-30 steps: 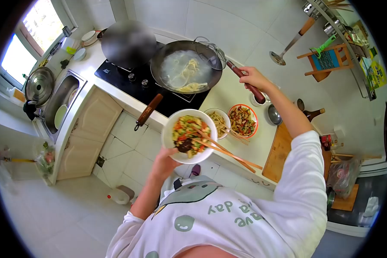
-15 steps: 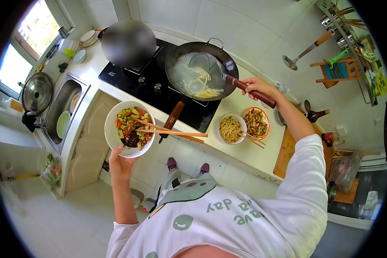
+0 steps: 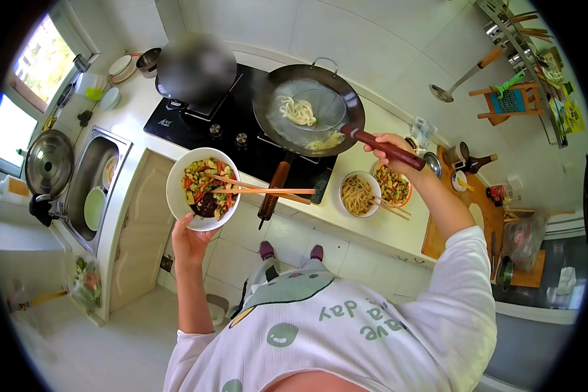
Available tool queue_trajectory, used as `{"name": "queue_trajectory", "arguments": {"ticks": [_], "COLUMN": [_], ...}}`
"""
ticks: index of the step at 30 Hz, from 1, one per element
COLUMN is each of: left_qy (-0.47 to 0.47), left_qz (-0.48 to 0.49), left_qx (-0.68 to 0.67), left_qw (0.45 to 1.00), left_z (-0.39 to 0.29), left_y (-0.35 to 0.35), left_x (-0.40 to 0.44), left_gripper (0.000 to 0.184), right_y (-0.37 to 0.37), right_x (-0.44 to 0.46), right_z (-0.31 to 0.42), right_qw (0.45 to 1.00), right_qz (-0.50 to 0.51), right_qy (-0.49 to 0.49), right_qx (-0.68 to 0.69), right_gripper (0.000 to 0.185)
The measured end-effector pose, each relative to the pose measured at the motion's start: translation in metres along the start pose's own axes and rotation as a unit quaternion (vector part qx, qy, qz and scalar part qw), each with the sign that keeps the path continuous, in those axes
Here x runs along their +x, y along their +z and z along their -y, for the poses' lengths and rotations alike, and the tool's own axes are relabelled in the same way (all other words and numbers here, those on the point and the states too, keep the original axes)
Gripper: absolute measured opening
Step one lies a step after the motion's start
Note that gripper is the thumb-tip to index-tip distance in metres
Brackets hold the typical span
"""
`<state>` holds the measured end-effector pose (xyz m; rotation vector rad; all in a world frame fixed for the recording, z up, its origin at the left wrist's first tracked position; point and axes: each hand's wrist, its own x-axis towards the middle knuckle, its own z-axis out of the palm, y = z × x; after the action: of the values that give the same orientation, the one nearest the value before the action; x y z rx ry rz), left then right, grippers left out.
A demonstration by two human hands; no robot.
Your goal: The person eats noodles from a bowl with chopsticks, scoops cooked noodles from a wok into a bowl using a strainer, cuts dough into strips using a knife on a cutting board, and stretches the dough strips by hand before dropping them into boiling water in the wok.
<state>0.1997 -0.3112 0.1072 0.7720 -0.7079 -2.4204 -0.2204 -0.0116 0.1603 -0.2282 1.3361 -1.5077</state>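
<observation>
My left hand grips a white bowl from below, its thumb at the rim. Chopped green and orange vegetables and a dark sauce fill part of it. A pair of wooden chopsticks rests in the bowl and sticks out to the right. My right hand is closed round the dark red wooden handle of a wire strainer. The strainer's mesh lies in the cloudy water of a wok. Pale noodles sit in a clump there, with more noodles near the wok's front side.
The wok stands on a black gas hob, its wooden handle pointing at me. Beside a blurred pot is the sink. On the right counter are a noodle bowl, a vegetable bowl and a cutting board.
The strainer's mesh has sunk lower in the water, and the spread noodle strands are now a compact clump. Less steam shows. The white bowl has moved slightly to the right.
</observation>
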Motion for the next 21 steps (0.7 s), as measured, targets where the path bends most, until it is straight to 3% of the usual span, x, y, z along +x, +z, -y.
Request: {"name": "queue_trajectory", "arguments": {"ticks": [5,8,11,14,17,19,21], "left_qy": [-0.014,-0.014,-0.019,-0.021,-0.02,-0.014,-0.017], "left_qz": [0.001,-0.009,0.004,0.008,-0.005,0.005,0.003], "left_qx": [0.006,0.006,0.0,0.001,0.008,0.006,0.005], "left_qw": [1.0,1.0,1.0,1.0,1.0,1.0,1.0], "left_z": [0.004,0.003,0.004,0.004,0.004,0.005,0.003], "left_y": [0.0,0.001,0.006,0.008,0.006,0.007,0.005], "left_x": [0.012,0.017,0.024,0.031,0.036,0.038,0.041], "left_gripper": [0.05,0.048,0.047,0.048,0.052,0.052,0.052], "right_y": [-0.024,-0.007,-0.009,-0.002,0.019,0.017,0.005], "right_x": [-0.019,-0.036,-0.029,-0.02,-0.024,-0.029,-0.028], "right_z": [0.035,0.069,0.09,0.095,0.098,0.091,0.077], "right_qw": [0.987,0.954,0.884,0.848,0.861,0.867,0.93], "right_qz": [-0.054,-0.122,-0.161,-0.14,-0.095,-0.084,-0.044], "right_qy": [-0.059,-0.029,0.036,0.034,0.117,0.122,0.108], "right_qx": [-0.138,-0.271,-0.438,-0.511,-0.486,-0.476,-0.349], "right_gripper": [0.037,0.023,0.038,0.043,0.047,0.049,0.048]}}
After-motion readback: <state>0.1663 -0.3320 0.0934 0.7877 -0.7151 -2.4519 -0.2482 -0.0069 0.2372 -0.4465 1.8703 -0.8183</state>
